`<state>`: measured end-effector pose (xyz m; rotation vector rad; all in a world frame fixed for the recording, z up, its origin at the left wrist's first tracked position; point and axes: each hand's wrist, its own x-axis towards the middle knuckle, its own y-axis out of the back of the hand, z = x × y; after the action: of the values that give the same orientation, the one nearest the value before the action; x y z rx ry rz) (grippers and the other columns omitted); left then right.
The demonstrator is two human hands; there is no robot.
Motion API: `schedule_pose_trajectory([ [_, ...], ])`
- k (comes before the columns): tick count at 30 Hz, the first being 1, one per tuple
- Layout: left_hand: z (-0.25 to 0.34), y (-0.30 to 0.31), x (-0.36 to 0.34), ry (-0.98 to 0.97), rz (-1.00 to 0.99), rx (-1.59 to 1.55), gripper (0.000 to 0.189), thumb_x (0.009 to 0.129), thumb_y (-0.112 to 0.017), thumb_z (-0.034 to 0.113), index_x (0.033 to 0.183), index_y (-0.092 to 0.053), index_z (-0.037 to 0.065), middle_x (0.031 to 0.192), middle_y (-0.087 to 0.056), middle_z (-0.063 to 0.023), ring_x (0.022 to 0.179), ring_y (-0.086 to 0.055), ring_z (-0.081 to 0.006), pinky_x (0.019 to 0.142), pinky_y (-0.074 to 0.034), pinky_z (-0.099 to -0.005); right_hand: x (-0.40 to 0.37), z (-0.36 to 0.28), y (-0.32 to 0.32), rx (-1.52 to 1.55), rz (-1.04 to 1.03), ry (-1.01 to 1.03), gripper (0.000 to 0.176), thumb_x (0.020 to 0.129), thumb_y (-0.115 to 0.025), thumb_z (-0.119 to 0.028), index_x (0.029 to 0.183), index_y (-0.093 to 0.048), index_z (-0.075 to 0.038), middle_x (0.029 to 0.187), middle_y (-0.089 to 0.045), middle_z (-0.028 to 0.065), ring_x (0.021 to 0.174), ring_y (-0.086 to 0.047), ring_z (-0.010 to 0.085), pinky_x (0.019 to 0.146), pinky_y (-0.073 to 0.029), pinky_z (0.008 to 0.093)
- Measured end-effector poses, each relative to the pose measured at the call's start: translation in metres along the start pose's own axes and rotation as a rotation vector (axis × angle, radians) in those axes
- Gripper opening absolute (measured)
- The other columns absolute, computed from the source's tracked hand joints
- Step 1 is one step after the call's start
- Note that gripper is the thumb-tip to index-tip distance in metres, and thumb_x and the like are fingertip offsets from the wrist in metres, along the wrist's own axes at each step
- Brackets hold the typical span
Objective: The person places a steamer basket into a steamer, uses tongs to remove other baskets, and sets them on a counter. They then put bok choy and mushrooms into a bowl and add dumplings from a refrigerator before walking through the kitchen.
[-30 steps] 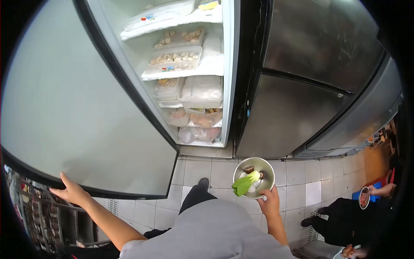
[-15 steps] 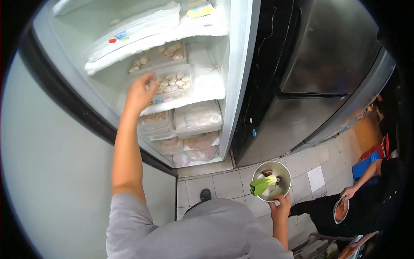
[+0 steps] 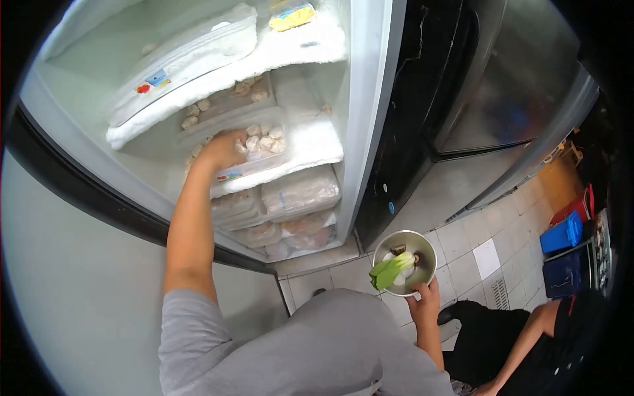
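Your left hand [image 3: 221, 150] is in the dumpling tray [image 3: 259, 146] at 10 o'clock; fingers curled, grip cannot be told. Your right hand [image 3: 424, 302] clasps the steel bowl [image 3: 426, 253] at 5 o'clock; bok choy [image 3: 389, 270] inside.

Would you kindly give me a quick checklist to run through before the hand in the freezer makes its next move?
1. Freezer door swung open: ok.
2. Left hand inside the dumpling tray: ok.
3. Grip on any dumplings: cannot tell, the hand hides it.
4. Bowl gripped at its rim by the right hand: ok.
5. Bare room in the bowl beside the greens: ok.
6. Space to the right: not ok, another person crouches close.
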<state>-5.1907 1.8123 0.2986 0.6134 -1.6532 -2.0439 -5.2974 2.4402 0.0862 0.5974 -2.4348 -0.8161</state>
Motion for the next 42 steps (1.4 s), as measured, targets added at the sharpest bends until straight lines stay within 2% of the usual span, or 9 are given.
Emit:
schedule_pose_trajectory([
  [3, 0.009, 0.013, -0.009, 0.089, -0.033, -0.148, 0.065, 0.066, -0.086, 0.019, 0.128, -0.067, 0.015, 0.125, -0.067, -0.0205, 0.111, -0.067, -0.0301, 0.093, -0.055, -0.037, 0.024, -0.015, 0.007, 0.049, -0.05, 0.088, 0.038, 0.066, -0.091, -0.003, 0.096, -0.068, -0.007, 0.127, -0.063, 0.0195, 0.113, -0.065, 0.0412, 0.09, -0.055, 0.0435],
  [8, 0.001, 0.008, -0.004, 0.054, 0.62, -0.801, 0.049, 0.078, -0.078, 0.008, 0.126, -0.068, 0.011, 0.107, -0.071, -0.0055, 0.09, -0.067, -0.0201, 0.079, -0.056, -0.0332, 0.058, -0.033, -0.004, 0.136, -0.139, 0.192, 0.038, 0.065, -0.092, -0.005, 0.096, -0.068, -0.009, 0.126, -0.064, 0.0178, 0.111, -0.067, 0.0393, 0.088, -0.057, 0.0433],
  [13, 0.162, 0.01, -0.089, -0.121, 0.18, -1.118, 0.048, 0.081, -0.079, 0.004, 0.127, -0.066, 0.012, 0.106, -0.069, -0.0029, 0.091, -0.064, -0.0109, 0.08, -0.054, -0.0278, 0.102, -0.072, -0.014, 0.204, -0.236, 0.278, 0.032, 0.073, -0.09, -0.009, 0.096, -0.069, -0.011, 0.127, -0.064, 0.0158, 0.106, -0.069, 0.037, 0.086, -0.059, 0.0419],
  [15, 0.212, -0.025, -0.112, -0.262, 0.0, -1.0, 0.042, 0.083, -0.08, 0.005, 0.123, -0.067, 0.009, 0.106, -0.069, -0.0023, 0.093, -0.064, -0.0111, 0.083, -0.054, -0.0279, 0.11, -0.083, -0.015, 0.216, -0.305, 0.248, 0.031, 0.074, -0.089, -0.008, 0.096, -0.069, -0.011, 0.129, -0.063, 0.016, 0.106, -0.069, 0.0367, 0.086, -0.059, 0.0417],
  [17, 0.243, -0.066, -0.126, -0.412, 0.011, -0.6, 0.035, 0.087, -0.081, 0.008, 0.12, -0.069, 0.007, 0.107, -0.069, -0.002, 0.095, -0.064, -0.0112, 0.084, -0.054, -0.0278, 0.113, -0.082, -0.017, 0.241, -0.371, 0.242, 0.03, 0.075, -0.088, -0.007, 0.097, -0.069, -0.012, 0.13, -0.062, 0.0162, 0.106, -0.069, 0.0363, 0.086, -0.06, 0.0414],
  [25, 0.246, -0.107, -0.127, -0.061, -0.088, -1.037, 0.024, 0.101, -0.073, 0.015, 0.124, -0.07, 0.007, 0.108, -0.07, -0.0028, 0.092, -0.063, -0.0079, 0.076, -0.053, -0.0244, 0.107, -0.058, -0.023, 0.349, -0.237, 0.319, 0.033, 0.071, -0.088, -0.003, 0.097, -0.069, -0.012, 0.133, -0.061, 0.018, 0.109, -0.068, 0.038, 0.088, -0.059, 0.0431],
  [27, 0.248, -0.106, -0.128, 0.153, -0.121, -1.389, 0.029, 0.103, -0.071, 0.016, 0.131, -0.067, 0.01, 0.109, -0.071, -0.0035, 0.09, -0.065, -0.01, 0.071, -0.054, -0.0247, 0.107, -0.056, -0.021, 0.359, -0.209, 0.342, 0.033, 0.07, -0.088, -0.003, 0.097, -0.069, -0.011, 0.134, -0.061, 0.0183, 0.11, -0.068, 0.0384, 0.089, -0.059, 0.0433],
  [31, 0.243, -0.126, -0.133, 0.182, -0.255, -1.761, 0.031, 0.108, -0.062, 0.025, 0.135, -0.062, 0.009, 0.114, -0.07, -0.0099, 0.095, -0.07, -0.0184, 0.07, -0.057, -0.0278, 0.105, -0.057, -0.019, 0.32, -0.249, 0.28, 0.032, 0.071, -0.088, -0.004, 0.096, -0.07, -0.011, 0.134, -0.06, 0.019, 0.112, -0.067, 0.0392, 0.089, -0.059, 0.0435],
  [42, 0.217, -0.125, -0.168, 0.01, -0.227, -1.497, 0.055, 0.11, -0.056, 0.04, 0.153, -0.049, 0.008, 0.135, -0.066, -0.0192, 0.114, -0.07, -0.0298, 0.095, -0.061, -0.0434, 0.104, -0.066, -0.033, 0.284, -0.311, 0.329, 0.033, 0.071, -0.09, -0.007, 0.097, -0.07, -0.01, 0.134, -0.061, 0.019, 0.114, -0.067, 0.0396, 0.09, -0.059, 0.043],
])
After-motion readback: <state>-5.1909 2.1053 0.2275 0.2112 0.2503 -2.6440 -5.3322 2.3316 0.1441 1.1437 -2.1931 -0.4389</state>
